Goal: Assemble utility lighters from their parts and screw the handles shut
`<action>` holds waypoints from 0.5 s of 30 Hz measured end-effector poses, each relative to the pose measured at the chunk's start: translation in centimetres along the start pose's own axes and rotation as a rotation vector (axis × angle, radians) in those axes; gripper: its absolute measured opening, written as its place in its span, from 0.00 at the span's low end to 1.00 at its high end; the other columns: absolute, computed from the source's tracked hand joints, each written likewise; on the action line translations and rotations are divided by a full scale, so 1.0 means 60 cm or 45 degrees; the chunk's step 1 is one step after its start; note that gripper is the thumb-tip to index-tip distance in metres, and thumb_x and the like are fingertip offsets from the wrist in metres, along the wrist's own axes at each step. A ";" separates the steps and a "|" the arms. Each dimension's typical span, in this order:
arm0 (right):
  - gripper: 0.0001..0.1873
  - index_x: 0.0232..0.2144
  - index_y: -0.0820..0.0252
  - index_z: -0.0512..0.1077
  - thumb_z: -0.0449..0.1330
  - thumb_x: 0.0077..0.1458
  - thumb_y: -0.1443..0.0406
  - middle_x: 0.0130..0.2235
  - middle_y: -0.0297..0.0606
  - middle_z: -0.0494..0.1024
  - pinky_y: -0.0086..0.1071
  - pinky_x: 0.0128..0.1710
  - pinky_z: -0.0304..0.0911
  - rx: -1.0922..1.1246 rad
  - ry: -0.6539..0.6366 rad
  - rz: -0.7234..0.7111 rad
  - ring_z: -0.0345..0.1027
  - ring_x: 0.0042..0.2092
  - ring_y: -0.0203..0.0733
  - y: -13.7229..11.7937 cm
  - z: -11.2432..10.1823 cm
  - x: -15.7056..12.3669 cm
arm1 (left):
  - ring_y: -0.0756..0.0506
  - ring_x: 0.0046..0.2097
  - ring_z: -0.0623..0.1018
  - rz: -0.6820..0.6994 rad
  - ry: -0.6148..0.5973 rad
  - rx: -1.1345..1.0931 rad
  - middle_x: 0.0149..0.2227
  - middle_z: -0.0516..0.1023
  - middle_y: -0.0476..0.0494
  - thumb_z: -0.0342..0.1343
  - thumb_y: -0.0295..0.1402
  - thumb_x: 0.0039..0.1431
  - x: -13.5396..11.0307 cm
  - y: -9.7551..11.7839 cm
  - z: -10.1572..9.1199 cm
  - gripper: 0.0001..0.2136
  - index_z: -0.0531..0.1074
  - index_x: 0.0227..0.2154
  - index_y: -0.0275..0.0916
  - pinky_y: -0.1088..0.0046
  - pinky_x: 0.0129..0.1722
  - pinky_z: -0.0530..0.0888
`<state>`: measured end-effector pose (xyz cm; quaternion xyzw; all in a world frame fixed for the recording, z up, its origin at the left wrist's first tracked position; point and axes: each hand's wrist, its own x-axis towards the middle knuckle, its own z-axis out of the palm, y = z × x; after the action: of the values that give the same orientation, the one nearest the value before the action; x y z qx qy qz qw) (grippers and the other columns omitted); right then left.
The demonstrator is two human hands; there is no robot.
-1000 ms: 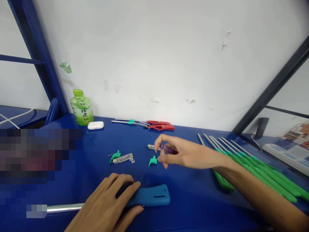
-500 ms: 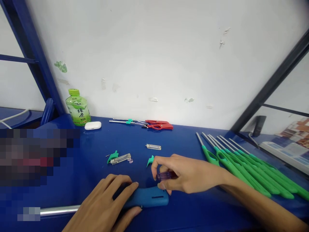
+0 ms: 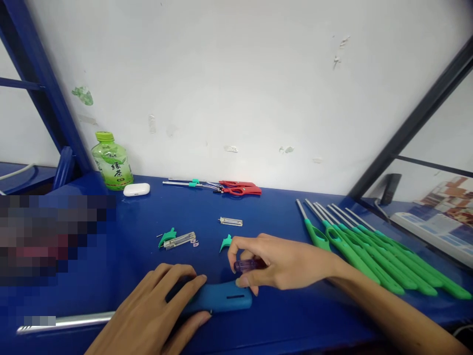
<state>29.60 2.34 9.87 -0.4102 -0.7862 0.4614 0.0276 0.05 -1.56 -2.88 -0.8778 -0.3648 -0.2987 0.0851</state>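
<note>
My left hand [image 3: 158, 310] lies curled over a blue plastic lighter handle [image 3: 225, 299] with a long metal tube [image 3: 62, 323] running left along the table's front edge. My right hand [image 3: 277, 264] pinches a small translucent purple cylinder [image 3: 246, 266] just above the handle's right end. A small green trigger piece [image 3: 225, 243] lies right behind my right hand. Farther back rests a clear small part with a metal tip [image 3: 231, 222].
A green trigger with a clear metal-tipped part [image 3: 177, 240] lies left of centre. Several green long-nosed lighters [image 3: 369, 251] lie in a row at right. A red lighter [image 3: 236, 188], white earbud case [image 3: 136, 189] and green tea bottle [image 3: 111, 162] stand by the wall.
My right hand picked the purple cylinder up from beside the clear part at mid-table and brought it down to the blue handle's right end. My left hand stayed on the handle.
</note>
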 end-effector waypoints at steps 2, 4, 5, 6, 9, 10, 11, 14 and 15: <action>0.12 0.47 0.53 0.69 0.68 0.69 0.60 0.30 0.26 0.79 0.28 0.30 0.59 0.036 -0.017 0.000 0.67 0.30 0.35 0.003 -0.001 0.001 | 0.40 0.54 0.85 0.002 -0.018 0.005 0.56 0.85 0.48 0.48 0.52 0.82 -0.001 -0.002 0.001 0.20 0.75 0.66 0.57 0.62 0.53 0.85; 0.14 0.47 0.53 0.69 0.70 0.68 0.58 0.30 0.26 0.78 0.28 0.31 0.61 0.058 -0.051 0.007 0.70 0.31 0.36 0.008 -0.003 0.003 | 0.40 0.54 0.85 0.008 -0.029 0.012 0.57 0.85 0.49 0.48 0.52 0.82 -0.003 -0.004 0.003 0.20 0.74 0.67 0.57 0.61 0.54 0.84; 0.15 0.47 0.53 0.70 0.71 0.68 0.57 0.29 0.26 0.78 0.28 0.31 0.61 0.070 -0.076 0.014 0.71 0.32 0.37 0.010 -0.003 0.004 | 0.40 0.55 0.85 0.005 -0.030 0.018 0.57 0.85 0.49 0.49 0.52 0.82 -0.003 -0.004 0.004 0.19 0.74 0.66 0.57 0.61 0.54 0.84; 0.16 0.46 0.53 0.70 0.72 0.67 0.55 0.29 0.26 0.78 0.28 0.31 0.62 0.084 -0.099 0.021 0.72 0.32 0.37 0.013 -0.003 0.004 | 0.40 0.55 0.85 0.001 -0.034 0.023 0.57 0.84 0.49 0.49 0.52 0.82 -0.003 -0.005 0.005 0.19 0.75 0.66 0.57 0.61 0.54 0.84; 0.17 0.46 0.54 0.71 0.70 0.69 0.51 0.28 0.26 0.78 0.27 0.31 0.61 0.114 -0.123 0.007 0.71 0.32 0.37 0.023 -0.001 0.007 | 0.39 0.55 0.85 -0.003 -0.032 0.025 0.57 0.84 0.49 0.49 0.52 0.81 -0.003 -0.004 0.005 0.19 0.76 0.65 0.57 0.61 0.54 0.84; 0.17 0.47 0.54 0.72 0.69 0.70 0.51 0.28 0.27 0.78 0.28 0.31 0.61 0.117 -0.116 -0.011 0.70 0.32 0.37 0.027 -0.001 0.008 | 0.40 0.55 0.85 -0.006 -0.034 0.021 0.57 0.85 0.49 0.49 0.52 0.82 -0.002 -0.003 0.004 0.19 0.76 0.65 0.57 0.61 0.54 0.84; 0.17 0.47 0.54 0.72 0.68 0.71 0.50 0.28 0.27 0.78 0.28 0.32 0.60 0.118 -0.110 -0.031 0.70 0.33 0.37 0.030 0.000 0.009 | 0.40 0.55 0.85 0.000 -0.037 0.016 0.57 0.85 0.50 0.49 0.52 0.82 -0.001 -0.003 0.003 0.19 0.76 0.65 0.57 0.61 0.54 0.84; 0.16 0.46 0.55 0.72 0.67 0.72 0.50 0.27 0.27 0.79 0.28 0.34 0.59 0.141 -0.106 -0.058 0.70 0.34 0.37 0.039 0.001 0.014 | 0.40 0.55 0.85 0.013 -0.045 0.000 0.57 0.85 0.50 0.50 0.51 0.81 0.000 -0.002 0.001 0.19 0.76 0.66 0.58 0.63 0.55 0.84; 0.17 0.45 0.55 0.72 0.68 0.71 0.50 0.27 0.27 0.79 0.28 0.34 0.59 0.168 -0.121 -0.053 0.70 0.34 0.37 0.041 0.001 0.016 | 0.40 0.55 0.85 0.014 -0.043 -0.005 0.57 0.85 0.50 0.51 0.52 0.81 0.000 -0.003 0.000 0.19 0.76 0.66 0.58 0.63 0.55 0.84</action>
<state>30.47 3.52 7.66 -0.3686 -0.7629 0.5304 0.0267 -0.04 -1.43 -2.88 -0.8849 -0.3606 -0.2839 0.0789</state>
